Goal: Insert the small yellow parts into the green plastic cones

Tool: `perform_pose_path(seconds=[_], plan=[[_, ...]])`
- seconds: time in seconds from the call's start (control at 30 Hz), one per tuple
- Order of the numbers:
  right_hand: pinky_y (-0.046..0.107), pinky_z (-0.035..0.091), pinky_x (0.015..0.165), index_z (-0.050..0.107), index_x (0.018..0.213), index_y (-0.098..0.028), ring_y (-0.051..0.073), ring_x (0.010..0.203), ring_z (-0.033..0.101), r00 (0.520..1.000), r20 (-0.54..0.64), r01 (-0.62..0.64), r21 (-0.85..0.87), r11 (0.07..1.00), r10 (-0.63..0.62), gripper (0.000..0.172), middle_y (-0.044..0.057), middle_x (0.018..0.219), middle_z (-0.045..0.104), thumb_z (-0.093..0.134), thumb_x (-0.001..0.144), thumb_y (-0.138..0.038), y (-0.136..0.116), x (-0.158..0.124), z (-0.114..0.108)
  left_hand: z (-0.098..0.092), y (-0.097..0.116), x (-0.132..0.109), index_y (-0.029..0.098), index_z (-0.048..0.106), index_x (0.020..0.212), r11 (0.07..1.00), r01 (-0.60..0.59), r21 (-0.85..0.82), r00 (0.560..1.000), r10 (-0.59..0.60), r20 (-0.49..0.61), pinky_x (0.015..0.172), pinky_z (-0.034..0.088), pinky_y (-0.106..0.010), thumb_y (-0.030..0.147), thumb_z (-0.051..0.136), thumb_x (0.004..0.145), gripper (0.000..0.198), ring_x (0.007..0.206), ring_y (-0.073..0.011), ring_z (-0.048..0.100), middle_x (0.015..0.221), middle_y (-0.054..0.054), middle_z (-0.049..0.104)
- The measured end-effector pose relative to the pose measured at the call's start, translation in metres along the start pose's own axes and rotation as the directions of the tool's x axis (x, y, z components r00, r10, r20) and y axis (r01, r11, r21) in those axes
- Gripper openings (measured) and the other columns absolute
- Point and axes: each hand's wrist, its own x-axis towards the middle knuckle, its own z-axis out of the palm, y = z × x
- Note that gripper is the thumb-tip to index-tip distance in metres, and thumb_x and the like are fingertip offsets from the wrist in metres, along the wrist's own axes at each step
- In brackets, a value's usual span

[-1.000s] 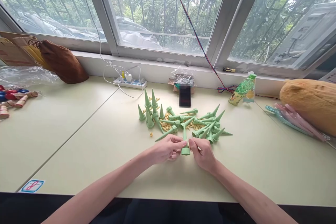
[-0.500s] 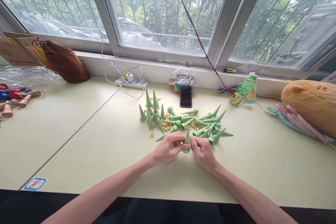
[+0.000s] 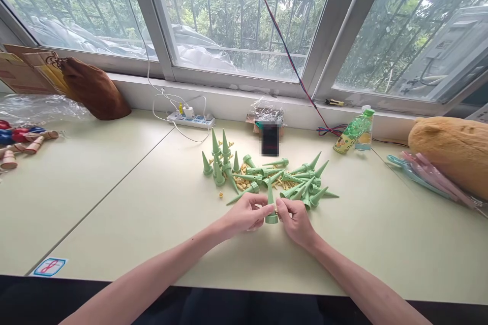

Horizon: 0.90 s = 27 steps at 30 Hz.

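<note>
A green cone-shaped spike [image 3: 271, 203] points up between my two hands, its ribbed cap at the bottom. My left hand [image 3: 247, 213] is closed on its left side, thumb and fingers around it. At the spike's right side, my right hand [image 3: 296, 219] pinches something small and yellowish, mostly hidden by the fingers. Beyond the hands lies a pile of green spikes [image 3: 305, 183], with small yellow pieces [image 3: 241, 182] among them. Several spikes [image 3: 219, 177] stand upright at the pile's left, some with yellow pieces attached. One yellow piece [image 3: 220, 195] lies apart.
At the back are a power strip [image 3: 196, 121], a plastic-wrapped bundle [image 3: 269, 114] and a green bottle [image 3: 354, 131]. A plush toy [image 3: 450, 150] lies right beside pink and teal items [image 3: 423, 175]. Wooden toys [image 3: 28, 142] and a brown bag [image 3: 97, 91] are left.
The spike between my hands has turned more upright, showing its ribbed cap. My left thumb has shifted slightly up on it; my right hand has barely moved.
</note>
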Motion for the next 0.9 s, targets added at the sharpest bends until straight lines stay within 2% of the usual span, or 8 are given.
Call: perform_pose_path(seconds=[0.1, 0.17, 0.27, 0.5, 0.7, 0.9], plan=[[0.027, 0.023, 0.049, 0.033, 0.059, -0.021, 0.011, 0.049, 0.029, 0.999, -0.009, 0.041, -0.082, 0.996, -0.042, 0.044, -0.004, 0.053, 0.033, 0.039, 0.1, -0.034, -0.001, 0.0, 0.0, -0.001, 0.002, 0.0, 0.015, 0.056, 0.073, 0.998, 0.014, -0.063, 1.0, -0.013, 0.018, 0.04, 0.022, -0.019, 0.059, 0.065, 0.082, 0.046, 0.04, -0.0057, 0.035, 0.049, 0.008, 0.036], [0.027, 0.022, 0.048, 0.03, 0.058, -0.021, 0.01, 0.048, 0.026, 0.998, -0.029, 0.054, -0.125, 0.991, -0.058, 0.044, -0.004, 0.052, 0.029, 0.041, 0.099, -0.033, -0.002, 0.0, 0.0, -0.002, 0.002, 0.0, 0.014, 0.057, 0.075, 0.998, 0.012, -0.067, 0.999, -0.009, 0.035, 0.04, 0.024, -0.019, 0.058, 0.065, 0.083, 0.045, 0.04, -0.006, 0.038, 0.05, 0.008, 0.037], [0.026, 0.021, 0.047, 0.027, 0.059, -0.022, 0.01, 0.048, 0.023, 0.996, -0.043, 0.076, -0.143, 0.987, -0.083, 0.043, -0.006, 0.052, 0.025, 0.044, 0.096, -0.032, -0.004, 0.0, 0.001, -0.004, 0.001, 0.001, 0.014, 0.063, 0.089, 0.999, -0.002, -0.036, 0.999, 0.003, 0.041, 0.04, 0.029, -0.019, 0.057, 0.062, 0.086, 0.044, 0.042, -0.0068, 0.041, 0.052, 0.006, 0.042], [0.024, 0.024, 0.045, 0.031, 0.062, -0.022, 0.009, 0.046, 0.025, 0.991, -0.015, 0.126, -0.17, 0.977, -0.13, 0.038, -0.007, 0.052, 0.028, 0.054, 0.091, -0.03, -0.008, 0.001, 0.0, -0.01, -0.006, 0.004, 0.014, 0.067, 0.111, 0.999, -0.041, 0.036, 0.996, 0.038, 0.078, 0.039, 0.033, -0.017, 0.053, 0.056, 0.091, 0.046, 0.041, -0.007, 0.043, 0.054, 0.004, 0.048], [0.022, 0.024, 0.045, 0.034, 0.065, -0.022, 0.008, 0.047, 0.026, 0.982, 0.004, 0.184, -0.168, 0.968, -0.186, 0.033, -0.008, 0.054, 0.029, 0.056, 0.09, -0.024, -0.007, 0.001, 0.003, -0.012, -0.006, 0.003, 0.014, 0.066, 0.112, 0.998, -0.036, 0.059, 0.992, 0.028, 0.12, 0.039, 0.032, -0.017, 0.05, 0.052, 0.095, 0.043, 0.04, -0.0073, 0.043, 0.051, 0.004, 0.047], [0.022, 0.024, 0.046, 0.031, 0.064, -0.021, 0.007, 0.047, 0.027, 0.981, 0.04, 0.196, -0.194, 0.961, -0.192, 0.036, -0.008, 0.055, 0.029, 0.056, 0.089, -0.023, -0.006, -0.001, 0.004, -0.014, -0.008, 0.003, 0.013, 0.066, 0.098, 0.996, -0.039, 0.077, 0.987, 0.027, 0.159, 0.036, 0.027, -0.017, 0.049, 0.048, 0.096, 0.041, 0.037, -0.0066, 0.036, 0.046, 0.006, 0.043]])
